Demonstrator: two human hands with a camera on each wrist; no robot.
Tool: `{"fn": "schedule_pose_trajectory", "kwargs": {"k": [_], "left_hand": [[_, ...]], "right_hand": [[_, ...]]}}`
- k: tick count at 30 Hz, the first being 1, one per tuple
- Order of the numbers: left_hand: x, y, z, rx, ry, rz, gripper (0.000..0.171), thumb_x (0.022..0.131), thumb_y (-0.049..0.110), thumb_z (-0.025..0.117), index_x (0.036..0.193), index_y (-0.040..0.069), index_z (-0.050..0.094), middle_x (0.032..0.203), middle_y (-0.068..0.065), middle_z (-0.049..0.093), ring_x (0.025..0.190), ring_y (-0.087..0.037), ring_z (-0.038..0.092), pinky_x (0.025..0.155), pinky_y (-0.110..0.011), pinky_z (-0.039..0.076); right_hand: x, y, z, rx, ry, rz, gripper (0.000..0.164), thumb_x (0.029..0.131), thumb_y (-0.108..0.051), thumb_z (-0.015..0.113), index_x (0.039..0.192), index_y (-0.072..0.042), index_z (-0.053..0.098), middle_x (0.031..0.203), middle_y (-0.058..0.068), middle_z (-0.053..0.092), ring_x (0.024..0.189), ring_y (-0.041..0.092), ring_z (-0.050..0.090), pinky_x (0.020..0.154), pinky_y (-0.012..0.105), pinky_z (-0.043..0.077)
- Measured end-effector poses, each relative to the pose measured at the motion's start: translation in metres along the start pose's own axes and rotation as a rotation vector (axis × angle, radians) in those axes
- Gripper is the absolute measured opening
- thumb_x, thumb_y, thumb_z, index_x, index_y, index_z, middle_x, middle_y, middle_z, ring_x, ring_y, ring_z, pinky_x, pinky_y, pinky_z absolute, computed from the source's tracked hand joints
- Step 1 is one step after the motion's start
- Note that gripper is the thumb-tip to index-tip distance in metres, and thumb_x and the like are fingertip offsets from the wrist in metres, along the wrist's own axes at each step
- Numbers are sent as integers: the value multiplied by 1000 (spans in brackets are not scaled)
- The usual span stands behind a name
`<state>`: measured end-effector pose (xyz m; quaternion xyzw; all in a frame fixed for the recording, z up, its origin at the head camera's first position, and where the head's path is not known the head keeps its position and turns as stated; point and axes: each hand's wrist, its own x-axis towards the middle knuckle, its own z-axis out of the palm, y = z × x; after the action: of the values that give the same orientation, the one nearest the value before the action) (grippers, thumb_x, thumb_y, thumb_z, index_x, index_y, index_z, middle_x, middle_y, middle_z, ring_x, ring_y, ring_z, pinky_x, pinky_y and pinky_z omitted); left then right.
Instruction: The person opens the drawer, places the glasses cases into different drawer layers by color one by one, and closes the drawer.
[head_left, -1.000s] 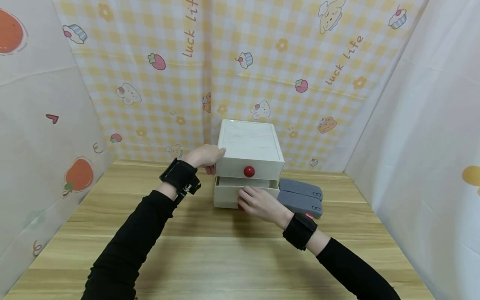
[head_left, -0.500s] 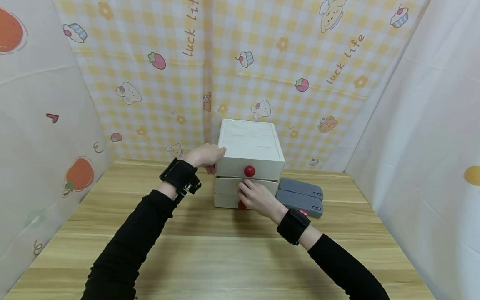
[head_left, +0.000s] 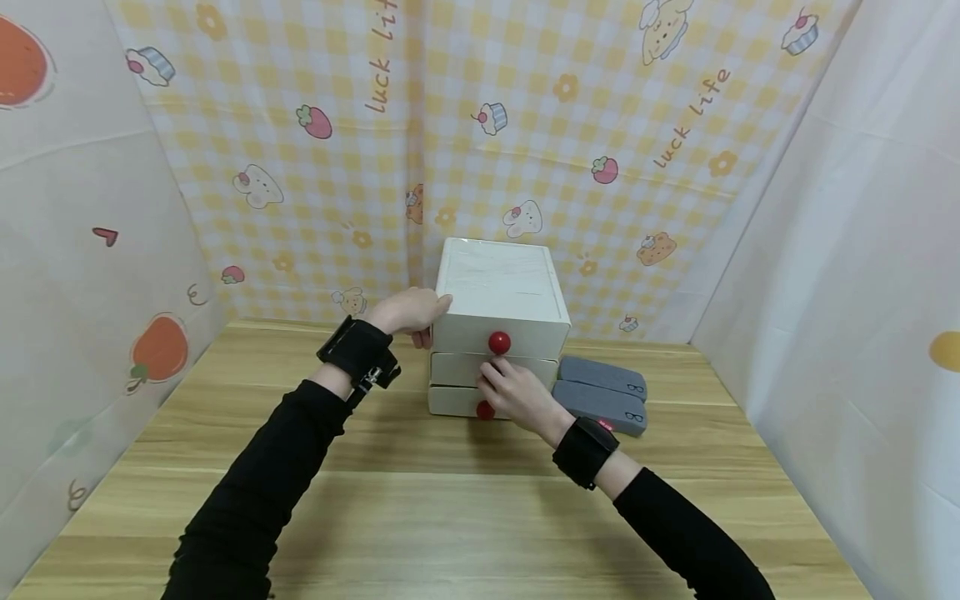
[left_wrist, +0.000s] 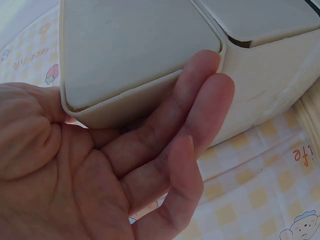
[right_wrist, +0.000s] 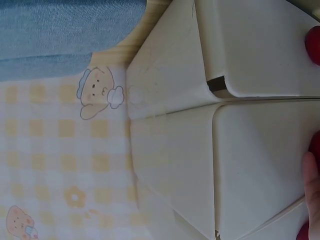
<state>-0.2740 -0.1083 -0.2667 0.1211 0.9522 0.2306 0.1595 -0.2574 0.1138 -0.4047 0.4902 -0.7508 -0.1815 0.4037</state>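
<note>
Cabinet [head_left: 498,279] sits at twelve o'clock on the surface [head_left: 480,517], held at nine o'clock by the left hand [head_left: 411,312], apparently to steady it, while the right hand [head_left: 525,400] pinches the middle red knob [right_wrist: 315,144], likely because that flat drawer [head_left: 453,368] offers little else to hold.

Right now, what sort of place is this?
Likely a makeshift tabletop filming booth, though I can't be certain: yellow checked cloth hangs behind a wood-grained table, pale sheets close both sides, and the person wears black wrist bands.
</note>
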Motion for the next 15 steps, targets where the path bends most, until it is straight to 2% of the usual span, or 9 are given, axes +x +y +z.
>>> {"fn": "schedule_pose_trajectory", "kwargs": {"k": [2, 4, 9, 13, 15], "left_hand": [[0, 0, 0, 2, 2, -1, 60, 104, 35, 18, 113, -6, 61, 76, -13, 73, 72, -26, 71, 94, -38, 48], [0, 1, 0, 3, 2, -2, 60, 104, 35, 18, 113, -6, 61, 76, -13, 73, 72, -25, 70, 94, -38, 48], [2, 0, 1, 0, 1, 3, 60, 104, 35, 18, 114, -6, 60, 74, -12, 72, 70, -24, 70, 95, -39, 48], [2, 0, 2, -1, 4, 6, 60, 104, 35, 19, 114, -7, 60, 73, -12, 72, 68, -23, 70, 96, -39, 47], [2, 0, 2, 2, 3, 9, 60, 104, 35, 18, 114, -7, 61, 73, -12, 72, 68, -23, 70, 97, -40, 46]], "right_hand": [[-1, -1, 1, -8, 9, -3, 10, 85, -9, 68, 94, -12, 69, 97, 6, 56, 88, 20, 54, 68, 23, 51], [-2, -2, 2, -19, 25, -10, 10, 91, -7, 60, 94, -12, 69, 97, 7, 55, 87, 21, 54, 68, 23, 50], [-9, -8, 6, -71, 70, -21, 42, 101, -3, 29, 95, -13, 69, 102, 7, 59, 90, 22, 55, 77, 27, 50], [-24, -16, 9, -139, 36, -31, 57, 102, -4, 15, 99, -18, 71, 119, 7, 59, 105, 21, 57, 88, 31, 48], [-31, -21, 10, -161, 21, -45, 62, 102, -4, 12, 98, -20, 72, 122, 5, 59, 107, 19, 56, 88, 30, 48]]}}
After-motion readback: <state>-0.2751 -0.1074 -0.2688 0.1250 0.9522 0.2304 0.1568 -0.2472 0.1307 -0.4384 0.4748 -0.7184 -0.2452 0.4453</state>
